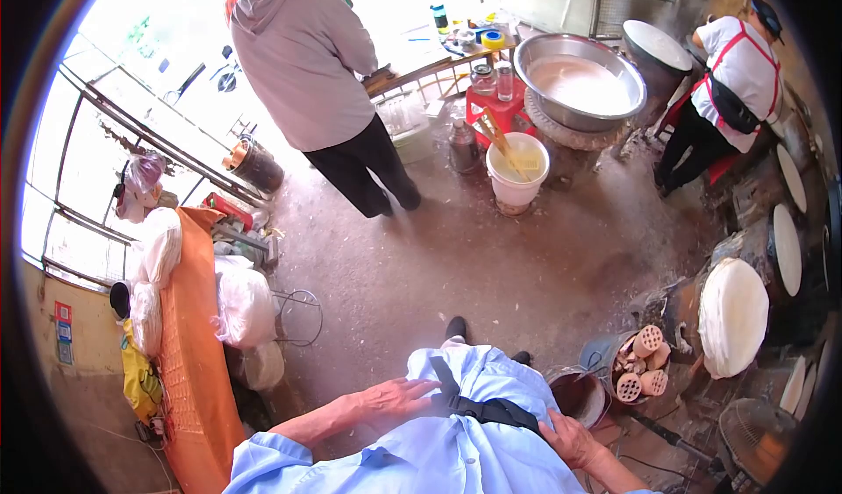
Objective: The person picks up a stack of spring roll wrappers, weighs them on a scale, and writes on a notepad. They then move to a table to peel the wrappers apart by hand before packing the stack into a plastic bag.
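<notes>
My left hand is at the left side of my waist, fingers stretched out near the loose end of a black waist strap. Nothing shows in its grasp. On the other side, my right hand lies against my light blue shirt at the hip, beside the strap. Its fingers look extended and hold nothing that I can see. The strap's buckle sits at the front of my waist.
At right are a bucket of perforated briquettes, round white discs and a fan. Ahead stand a white bucket, a large metal basin and two people. An orange-covered table runs along the left.
</notes>
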The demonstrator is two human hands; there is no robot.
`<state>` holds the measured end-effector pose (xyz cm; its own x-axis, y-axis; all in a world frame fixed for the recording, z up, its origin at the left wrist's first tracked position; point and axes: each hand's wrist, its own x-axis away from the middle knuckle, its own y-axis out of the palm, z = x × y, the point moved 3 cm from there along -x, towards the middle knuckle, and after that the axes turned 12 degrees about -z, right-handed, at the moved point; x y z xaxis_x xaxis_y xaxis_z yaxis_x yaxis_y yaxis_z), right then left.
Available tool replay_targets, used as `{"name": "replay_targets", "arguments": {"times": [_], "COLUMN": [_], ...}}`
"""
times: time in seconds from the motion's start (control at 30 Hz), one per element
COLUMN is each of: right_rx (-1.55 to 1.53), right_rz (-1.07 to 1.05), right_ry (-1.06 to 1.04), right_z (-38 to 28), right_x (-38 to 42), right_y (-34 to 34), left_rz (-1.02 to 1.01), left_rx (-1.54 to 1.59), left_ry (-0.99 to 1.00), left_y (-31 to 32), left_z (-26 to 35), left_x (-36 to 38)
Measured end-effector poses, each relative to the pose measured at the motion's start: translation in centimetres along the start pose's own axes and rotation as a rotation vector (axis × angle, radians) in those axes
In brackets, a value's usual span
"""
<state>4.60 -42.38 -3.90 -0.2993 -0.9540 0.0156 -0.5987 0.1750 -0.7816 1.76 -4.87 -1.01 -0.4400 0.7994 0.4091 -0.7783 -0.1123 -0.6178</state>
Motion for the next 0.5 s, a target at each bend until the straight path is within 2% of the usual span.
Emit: {"name": "replay_targets", "arguments": {"times": [0.5], "right_rx": [-0.022], "right_rz": [0.002], "right_ry": [-0.001], "right_z": [0.4], "right_x": [0.73], "right_y": [0.15], "left_rz": [0.003], "left_rx": [0.006], "left_ry": [-0.01], "left_y": [0.26], "left_z": [0.37], "left_x": [-0.67]}}
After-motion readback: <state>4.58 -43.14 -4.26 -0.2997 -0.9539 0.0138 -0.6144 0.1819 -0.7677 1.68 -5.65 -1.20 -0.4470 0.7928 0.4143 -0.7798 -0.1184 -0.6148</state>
